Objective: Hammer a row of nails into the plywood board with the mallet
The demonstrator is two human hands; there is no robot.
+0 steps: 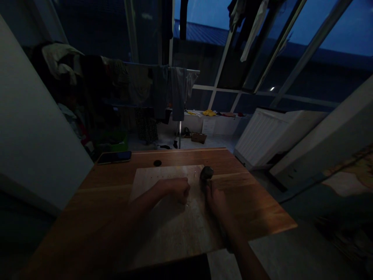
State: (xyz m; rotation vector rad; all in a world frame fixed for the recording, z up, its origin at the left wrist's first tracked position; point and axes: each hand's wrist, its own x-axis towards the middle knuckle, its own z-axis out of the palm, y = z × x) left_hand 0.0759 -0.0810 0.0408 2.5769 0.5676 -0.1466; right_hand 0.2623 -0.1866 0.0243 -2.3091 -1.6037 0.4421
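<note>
A pale wooden board (175, 229) lies on the table, with a row of small dark dots along its far side. My left hand (181, 189) rests over the middle of the board, its fingers closed in a pinch. At those fingertips a tiny shiny bit shows, seemingly a nail (187, 204); most of it is hidden. Another thin bright nail (195, 174) stands upright near the board's far right corner. My right hand (216, 198) is wrapped round the handle of a hammer (206, 173), whose dark head is raised by the board's right edge.
The brown wooden table (250, 210) carries a phone (114, 157) at its far left and has a round dark hole (157, 163). Beyond stand a drying rack with clothes (177, 93), a green basket (116, 142) and a white ribbed cabinet-like unit (259, 134). The room is dim.
</note>
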